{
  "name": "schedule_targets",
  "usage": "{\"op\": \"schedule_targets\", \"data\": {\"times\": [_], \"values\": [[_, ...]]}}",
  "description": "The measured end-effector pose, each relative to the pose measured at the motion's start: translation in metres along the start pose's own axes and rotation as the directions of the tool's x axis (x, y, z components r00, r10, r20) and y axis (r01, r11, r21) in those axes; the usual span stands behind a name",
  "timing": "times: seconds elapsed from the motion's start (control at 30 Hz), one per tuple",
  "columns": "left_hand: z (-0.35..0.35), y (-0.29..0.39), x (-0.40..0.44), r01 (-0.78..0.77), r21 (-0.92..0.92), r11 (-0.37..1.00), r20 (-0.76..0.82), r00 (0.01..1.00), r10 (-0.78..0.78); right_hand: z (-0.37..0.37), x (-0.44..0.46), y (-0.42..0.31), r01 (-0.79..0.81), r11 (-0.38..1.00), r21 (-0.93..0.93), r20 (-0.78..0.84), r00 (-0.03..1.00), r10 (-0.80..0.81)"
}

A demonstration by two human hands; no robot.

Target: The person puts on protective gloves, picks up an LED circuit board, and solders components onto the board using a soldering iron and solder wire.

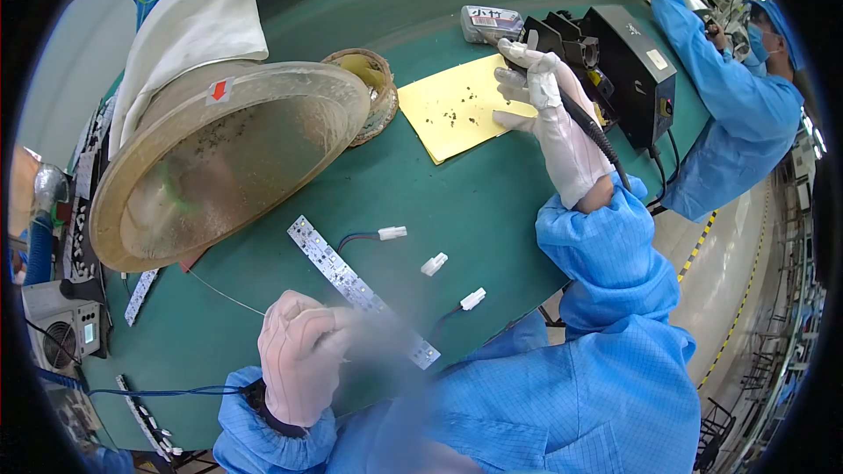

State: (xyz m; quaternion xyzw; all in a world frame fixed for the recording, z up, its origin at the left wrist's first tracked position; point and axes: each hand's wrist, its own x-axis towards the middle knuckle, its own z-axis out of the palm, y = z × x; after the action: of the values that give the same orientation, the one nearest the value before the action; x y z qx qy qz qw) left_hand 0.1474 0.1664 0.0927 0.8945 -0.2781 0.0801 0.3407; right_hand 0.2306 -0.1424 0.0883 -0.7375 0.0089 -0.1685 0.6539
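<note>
My left hand [300,355], in a pale striped glove, is closed on a thin solder wire [226,296] that runs up-left toward the hood. Just right of it lies an LED circuit board strip [338,272], partly hidden by a blur. Two white connectors with leads [392,233] [473,299] and a loose white connector [434,264] are beside the strip. My right hand [553,110], gloved with taped fingers, is at the black iron stand [562,39], around a soldering iron whose cable [590,132] passes over the wrist. The iron's tip is hidden.
A large round fume hood [114,211] covers the left side. Behind are a yellow sponge sheet [430,114] with dark specks, a round tin [386,110], a small labelled box [490,25] and a black soldering station [628,79]. A co-worker in blue [729,114] sits at right.
</note>
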Motion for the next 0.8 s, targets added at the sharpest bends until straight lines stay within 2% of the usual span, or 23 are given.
{"op": "schedule_targets", "data": {"times": [0.13, 0.23, 0.3, 0.47, 0.53, 0.57, 0.63, 0.77, 0.8], "values": [[0.0, 0.0, 0.0, 0.013, 0.0, 1.0, 0.009, 1.0, -0.013, -0.002, 0.003, 0.003, 0.036, 0.999, 0.011, -0.028, 0.999, -0.036], [0.0, 0.001, 0.0, 0.013, 0.001, 1.0, 0.007, 1.0, -0.013, -0.004, 0.005, 0.009, 0.084, 0.995, -0.049, -0.023, 0.996, -0.085], [0.001, 0.0, -0.001, 0.035, -0.014, 0.999, 0.003, 0.999, -0.035, -0.005, 0.005, 0.012, 0.074, 0.996, -0.043, 0.056, 0.996, -0.072], [0.003, -0.003, -0.002, 0.024, -0.006, 1.0, -0.01, 1.0, -0.024, -0.002, 0.005, 0.009, -0.035, 0.999, -0.023, 0.074, 0.997, 0.036], [0.002, -0.002, -0.002, 0.032, -0.012, 0.999, -0.019, 0.999, -0.032, 0.001, 0.002, 0.005, -0.073, 0.991, 0.115, 0.078, 0.995, 0.064], [0.0, 0.0, 0.0, 0.009, -0.001, 1.0, -0.01, 1.0, -0.009, 0.001, 0.002, 0.004, -0.075, 0.99, 0.117, 0.08, 0.995, 0.066], [0.0, 0.0, 0.0, -0.016, 0.01, 1.0, -0.001, 1.0, 0.016, -0.001, -0.002, 0.003, -0.045, 0.999, 0.0, 0.124, 0.991, 0.045], [0.001, -0.001, 0.0, 0.019, 0.002, 1.0, -0.007, 1.0, -0.019, 0.003, -0.006, -0.004, -0.003, 0.998, 0.061, 0.143, 0.99, -0.006], [0.0, 0.0, 0.0, 0.013, 0.006, 1.0, -0.004, 1.0, -0.013, 0.004, -0.007, -0.007, -0.05, 0.994, 0.098, 0.139, 0.99, 0.036]]}}
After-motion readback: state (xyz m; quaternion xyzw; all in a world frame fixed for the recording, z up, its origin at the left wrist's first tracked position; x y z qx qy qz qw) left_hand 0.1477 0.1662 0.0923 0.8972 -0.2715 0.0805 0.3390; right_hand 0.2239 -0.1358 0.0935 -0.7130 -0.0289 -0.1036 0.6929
